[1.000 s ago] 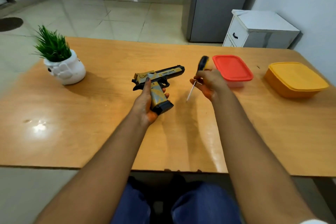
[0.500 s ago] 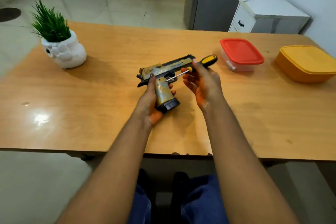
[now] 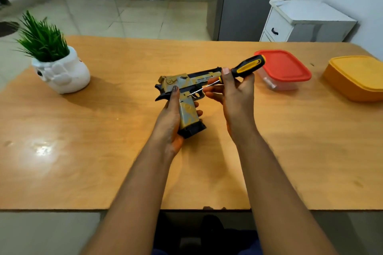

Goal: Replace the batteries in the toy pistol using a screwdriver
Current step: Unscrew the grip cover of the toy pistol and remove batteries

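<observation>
Mid-bench, left hand (image 3: 170, 122) wraps toy pistol (image 3: 187, 97) by its handle; right hand (image 3: 236, 97) pinches screwdriver (image 3: 247, 66), tip at frame. Looks like light, stiff, slick plastic: hold the handle firm, go easy on pressure.

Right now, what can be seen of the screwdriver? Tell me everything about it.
The screwdriver has a thick black handle with yellow inlays, plastic or rubber by its look, and a thin bright metal shaft. It slants down to the person's left, handle high toward the red-lidded container. The right hand grips it where handle meets shaft. Its tip sits on the side of the toy pistol, just above the grip, which the left hand holds. Whether the tip sits in a screw is too small to tell.
</observation>
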